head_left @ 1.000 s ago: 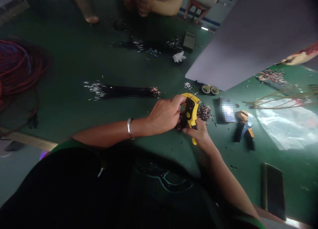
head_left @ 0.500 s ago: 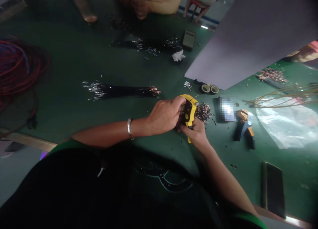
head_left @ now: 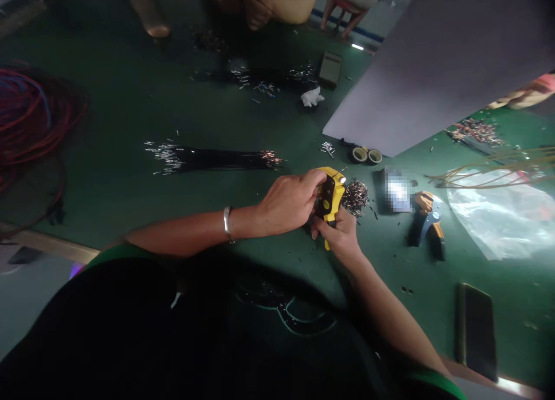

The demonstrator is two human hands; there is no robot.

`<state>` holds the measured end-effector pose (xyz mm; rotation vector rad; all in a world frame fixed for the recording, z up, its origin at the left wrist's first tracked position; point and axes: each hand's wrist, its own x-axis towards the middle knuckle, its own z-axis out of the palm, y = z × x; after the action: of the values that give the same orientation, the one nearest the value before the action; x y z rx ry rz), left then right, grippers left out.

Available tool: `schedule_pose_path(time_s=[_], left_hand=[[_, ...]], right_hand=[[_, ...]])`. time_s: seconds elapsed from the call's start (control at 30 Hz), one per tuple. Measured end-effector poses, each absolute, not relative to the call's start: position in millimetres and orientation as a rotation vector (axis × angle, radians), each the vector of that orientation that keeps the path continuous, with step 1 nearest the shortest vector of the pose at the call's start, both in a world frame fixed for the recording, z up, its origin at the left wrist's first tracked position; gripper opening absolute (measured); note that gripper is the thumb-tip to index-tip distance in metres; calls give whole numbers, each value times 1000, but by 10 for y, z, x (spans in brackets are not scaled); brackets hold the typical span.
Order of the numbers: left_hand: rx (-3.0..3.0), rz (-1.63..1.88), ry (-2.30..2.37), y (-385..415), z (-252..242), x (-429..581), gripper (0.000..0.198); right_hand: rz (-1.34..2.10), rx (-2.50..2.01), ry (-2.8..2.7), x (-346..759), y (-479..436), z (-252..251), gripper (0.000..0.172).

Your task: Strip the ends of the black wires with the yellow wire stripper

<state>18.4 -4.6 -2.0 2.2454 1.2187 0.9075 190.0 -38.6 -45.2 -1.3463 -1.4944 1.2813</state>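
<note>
My right hand (head_left: 342,235) is wrapped round the handles of yellow-and-black crimping pliers (head_left: 333,200), whose head points away from me. Close against the left side of that head, my left hand (head_left: 288,200) has its fingers closed; what they pinch is hidden. A thin tip (head_left: 344,169) juts from the far side of the pliers' head. Just right of the pliers lies a heap of short dark and coppery pieces (head_left: 355,196). Beyond my left hand, a bundle of black wires (head_left: 221,159) lies flat, with silvery tips at its left end and coppery ones at its right.
Small silvery pieces (head_left: 328,149) and two tape rolls (head_left: 366,155) lie beyond the pliers. Rightward are a second hand tool (head_left: 430,223), a plastic bag (head_left: 498,215) and a phone (head_left: 477,330). A pale panel (head_left: 433,70) slants overhead. Co-workers' hands (head_left: 258,7) show across the table.
The pliers have tilted slightly, and their head catches more light. My hands have hardly moved. The co-worker's hands across the table have shifted.
</note>
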Motion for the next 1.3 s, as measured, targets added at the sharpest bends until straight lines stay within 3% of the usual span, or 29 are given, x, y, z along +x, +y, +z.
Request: schedule_pose_path(time_s=[0.53,0.73,1.3], left_hand=[[1884,1029,1018,-54,105,139,35],[1874,1049,953,-50,170,106,21],[1961,943,966,19,225,89,21]], right_hand=[[1168,-1363,-1608,1944,-340,-516,24],[1208,-1332,-1530,1931,-323,-539,18],[1221,-1301,-1505,1936,-281,-541,16]])
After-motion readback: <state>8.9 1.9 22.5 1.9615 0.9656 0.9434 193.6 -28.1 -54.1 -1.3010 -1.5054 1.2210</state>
